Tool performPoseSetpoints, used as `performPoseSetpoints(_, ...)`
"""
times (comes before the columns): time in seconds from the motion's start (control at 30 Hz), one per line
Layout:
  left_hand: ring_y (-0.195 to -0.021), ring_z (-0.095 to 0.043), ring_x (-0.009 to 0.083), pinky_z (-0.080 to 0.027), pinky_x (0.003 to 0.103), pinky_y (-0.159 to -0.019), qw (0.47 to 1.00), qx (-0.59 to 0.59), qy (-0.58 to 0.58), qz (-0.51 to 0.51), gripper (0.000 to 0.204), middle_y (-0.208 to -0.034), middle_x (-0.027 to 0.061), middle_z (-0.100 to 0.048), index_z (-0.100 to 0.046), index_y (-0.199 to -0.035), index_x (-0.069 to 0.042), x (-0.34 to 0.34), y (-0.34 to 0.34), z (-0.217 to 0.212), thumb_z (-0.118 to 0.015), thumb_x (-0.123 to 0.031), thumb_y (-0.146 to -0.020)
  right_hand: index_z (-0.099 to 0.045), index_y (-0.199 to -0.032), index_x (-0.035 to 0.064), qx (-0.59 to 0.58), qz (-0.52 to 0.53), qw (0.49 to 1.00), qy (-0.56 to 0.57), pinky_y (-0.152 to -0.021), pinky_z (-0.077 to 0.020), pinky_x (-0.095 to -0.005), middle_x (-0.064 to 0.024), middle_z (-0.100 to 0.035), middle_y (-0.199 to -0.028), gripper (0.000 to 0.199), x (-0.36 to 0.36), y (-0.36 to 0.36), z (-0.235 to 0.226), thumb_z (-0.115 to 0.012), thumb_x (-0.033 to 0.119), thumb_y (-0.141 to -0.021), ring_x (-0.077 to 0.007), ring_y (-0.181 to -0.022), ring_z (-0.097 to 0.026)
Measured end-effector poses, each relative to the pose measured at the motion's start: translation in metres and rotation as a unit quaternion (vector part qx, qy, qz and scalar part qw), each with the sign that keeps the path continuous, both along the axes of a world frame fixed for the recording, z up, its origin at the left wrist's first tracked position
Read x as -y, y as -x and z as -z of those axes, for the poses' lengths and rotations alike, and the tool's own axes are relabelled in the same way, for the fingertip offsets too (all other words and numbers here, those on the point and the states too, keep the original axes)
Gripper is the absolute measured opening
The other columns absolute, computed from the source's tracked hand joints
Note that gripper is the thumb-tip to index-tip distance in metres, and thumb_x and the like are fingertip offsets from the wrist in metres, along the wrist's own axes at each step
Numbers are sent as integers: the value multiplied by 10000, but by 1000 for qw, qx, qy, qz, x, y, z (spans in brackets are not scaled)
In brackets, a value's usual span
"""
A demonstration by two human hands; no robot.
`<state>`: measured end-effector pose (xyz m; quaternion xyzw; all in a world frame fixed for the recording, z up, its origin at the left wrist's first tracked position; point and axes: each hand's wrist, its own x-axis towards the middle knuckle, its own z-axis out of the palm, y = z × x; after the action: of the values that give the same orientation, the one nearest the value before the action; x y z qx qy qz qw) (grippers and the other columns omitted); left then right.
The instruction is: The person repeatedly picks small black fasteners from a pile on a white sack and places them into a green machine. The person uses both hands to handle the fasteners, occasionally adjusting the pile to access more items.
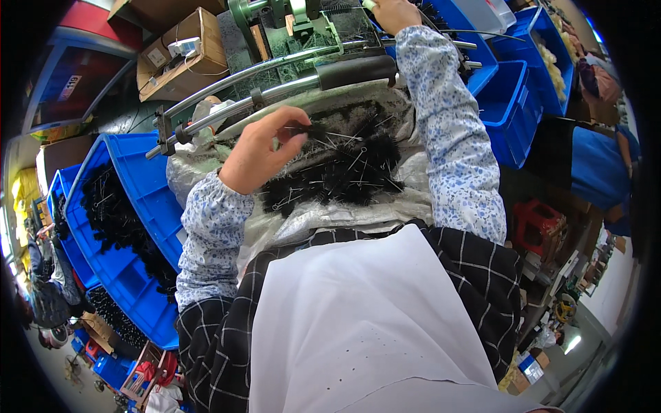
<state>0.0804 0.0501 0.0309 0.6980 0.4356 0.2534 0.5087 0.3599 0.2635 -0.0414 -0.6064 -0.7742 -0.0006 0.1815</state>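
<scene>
Over the lap, my left hand (265,148) pinches a small black-bristled wire brush (300,128) between thumb and fingertips. Just below it lies a heap of similar black brushes (358,172) with thin looped wire stems, on a dusty pale sack (323,213). My right hand (396,15) reaches up to the right side of a green metal machine (303,24). Its fingers are curled and partly cut off by the upper edge, with something pale at the fingertips. What that hand grips cannot be made out.
A metal rail (241,107) with a dark sleeve (357,71) crosses before the machine. At left stand a blue crate (131,268) of black brushes and a cardboard box (182,55). More blue bins (509,110) and a red stool (537,224) are at right.
</scene>
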Motion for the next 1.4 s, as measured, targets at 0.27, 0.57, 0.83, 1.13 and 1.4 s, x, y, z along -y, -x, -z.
performPoseSetpoints(0.27,-839,-558,103,-466,241,-779,1000,15,-6,6,249,-928,42,-586,-553,-1035,-19,-6,-24,15,-640,-32,-802,-672,-865,111,19,103,973,-204,-722,-490,-407,-116,-650,-868,221,27,-20,-56,-522,272,-842,-295,-828,-618)
performPoseSetpoints(0.57,-794,-618,155,-489,274,-713,983,98,-60,-146,315,-924,97,-626,-521,-1081,-38,-3,-49,30,-628,-15,-786,-596,-1083,86,-170,-238,923,248,-784,-473,-411,-157,-627,-986,302,173,40,-67,-591,256,-833,-338,-915,-592)
performPoseSetpoints(0.83,-1025,-539,292,-416,412,-911,949,-185,-148,206,394,-1110,137,-567,-497,-1146,-61,3,-70,78,-625,-101,-775,-649,-933,92,124,-59,983,-122,-706,-484,-343,-78,-638,-841,151,59,52,-16,-577,94,-800,-222,-810,-608)
performPoseSetpoints(1.13,-906,-594,265,-449,366,-805,913,-218,-208,274,335,-884,105,-631,-548,-1058,-64,13,-80,69,-630,-125,-739,-655,-869,146,182,-56,974,-122,-737,-440,-353,-27,-619,-810,117,35,62,-6,-561,137,-799,-188,-857,-594)
performPoseSetpoints(1.4,-849,-565,208,-434,334,-757,886,-269,-296,234,380,-830,46,-593,-565,-1085,-96,17,-80,51,-642,-138,-716,-653,-928,175,121,-101,982,-105,-783,-407,-371,10,-624,-867,171,24,57,2,-521,133,-828,-175,-917,-559)
